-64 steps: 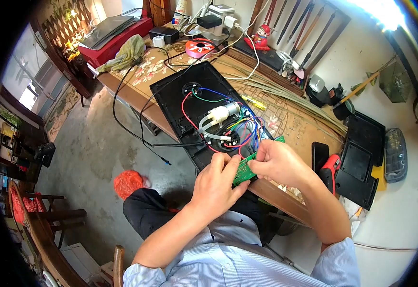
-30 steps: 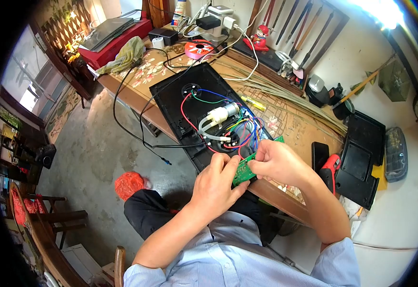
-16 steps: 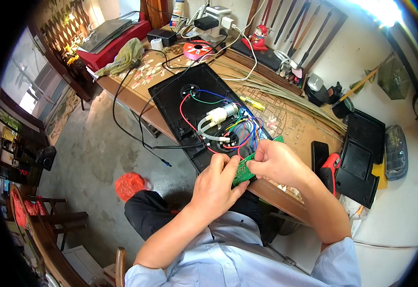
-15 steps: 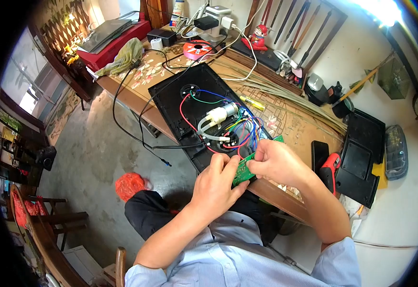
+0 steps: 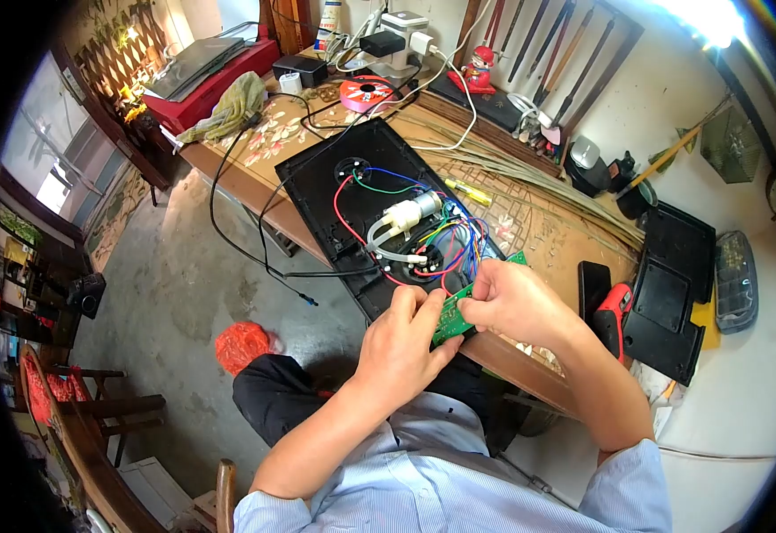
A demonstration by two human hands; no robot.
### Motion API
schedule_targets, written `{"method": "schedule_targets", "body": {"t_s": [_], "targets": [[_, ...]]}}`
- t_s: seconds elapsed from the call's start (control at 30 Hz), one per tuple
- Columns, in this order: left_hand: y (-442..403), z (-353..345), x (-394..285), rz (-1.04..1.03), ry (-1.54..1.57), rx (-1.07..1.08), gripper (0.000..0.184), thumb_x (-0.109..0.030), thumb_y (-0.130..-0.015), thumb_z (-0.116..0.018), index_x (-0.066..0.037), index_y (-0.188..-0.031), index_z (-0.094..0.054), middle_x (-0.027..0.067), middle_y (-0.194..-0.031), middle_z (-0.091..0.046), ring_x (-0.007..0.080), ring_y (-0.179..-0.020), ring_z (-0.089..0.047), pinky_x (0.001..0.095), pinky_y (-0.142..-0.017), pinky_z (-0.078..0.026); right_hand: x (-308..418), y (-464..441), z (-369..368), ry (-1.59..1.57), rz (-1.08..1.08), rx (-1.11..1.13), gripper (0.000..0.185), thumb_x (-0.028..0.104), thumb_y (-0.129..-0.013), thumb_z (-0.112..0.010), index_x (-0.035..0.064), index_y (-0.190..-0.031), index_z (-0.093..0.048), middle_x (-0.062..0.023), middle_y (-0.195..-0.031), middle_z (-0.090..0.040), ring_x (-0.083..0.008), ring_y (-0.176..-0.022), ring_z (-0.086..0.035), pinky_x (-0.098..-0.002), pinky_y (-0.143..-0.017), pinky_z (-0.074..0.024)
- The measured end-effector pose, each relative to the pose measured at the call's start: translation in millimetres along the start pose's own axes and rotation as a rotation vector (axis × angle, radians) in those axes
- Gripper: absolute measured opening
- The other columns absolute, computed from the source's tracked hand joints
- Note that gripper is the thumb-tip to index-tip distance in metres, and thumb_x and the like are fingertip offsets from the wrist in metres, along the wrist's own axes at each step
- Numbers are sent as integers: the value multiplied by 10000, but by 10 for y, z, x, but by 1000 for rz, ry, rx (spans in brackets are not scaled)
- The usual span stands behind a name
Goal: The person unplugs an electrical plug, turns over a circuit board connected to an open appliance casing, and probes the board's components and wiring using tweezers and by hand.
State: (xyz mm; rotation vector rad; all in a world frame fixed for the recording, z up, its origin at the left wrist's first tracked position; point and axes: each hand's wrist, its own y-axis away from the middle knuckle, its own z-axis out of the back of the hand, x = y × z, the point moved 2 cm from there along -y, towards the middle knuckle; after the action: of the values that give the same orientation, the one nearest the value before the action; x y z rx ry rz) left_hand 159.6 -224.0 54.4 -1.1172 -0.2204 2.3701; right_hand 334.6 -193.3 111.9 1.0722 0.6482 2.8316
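Note:
My left hand [image 5: 400, 342] grips the left side of a green circuit board [image 5: 451, 317] at the table's front edge. My right hand [image 5: 514, 302] is closed, its thumb and fingertips pinched at the board's upper right; whether they hold a wire or a small part is hidden. Behind the board lies a black casing [image 5: 317, 186] with its inside facing up. A white and silver pump [image 5: 412, 211] with clear tubing sits in it. Red, blue, green and yellow wires [image 5: 463, 244] run from the casing toward the board.
A yellow screwdriver [image 5: 469, 192] lies behind the casing. To the right are a red and black tool [image 5: 614, 313], a dark phone-like object [image 5: 593, 286] and a black panel [image 5: 663, 289]. A pink spool [image 5: 366, 92] and white cables are at the back. Black cords [image 5: 219, 209] hang over the table's left edge.
The view has shifted very slightly. Both hands keep nearly the same hold on the board, and the casing has not moved.

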Motion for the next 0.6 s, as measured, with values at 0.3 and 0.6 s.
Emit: {"method": "schedule_targets", "body": {"t_s": [0.3, 0.6], "targets": [[-22, 7, 5, -3, 10, 2, 578, -199, -704, -824, -20, -1203, -594, 143, -1071, -531, 322, -872, -632, 417, -699, -549, -49, -28, -1, -12, 5, 11, 281, 270, -751, -688, -3, -781, -626, -133, -691, -685, -266, -695, -679, -376, -673, -526], [0, -6, 26, -4, 30, 0, 578, -213, -710, -824, -21, -1201, -586, 147, -1080, -530, 323, -875, -630, 414, -706, -549, -50, -19, -36, -4, -2, -24, 267, 249, -752, -692, -8, -773, -624, -131, -676, -678, -237, -671, -675, -363, -645, -522]]}}
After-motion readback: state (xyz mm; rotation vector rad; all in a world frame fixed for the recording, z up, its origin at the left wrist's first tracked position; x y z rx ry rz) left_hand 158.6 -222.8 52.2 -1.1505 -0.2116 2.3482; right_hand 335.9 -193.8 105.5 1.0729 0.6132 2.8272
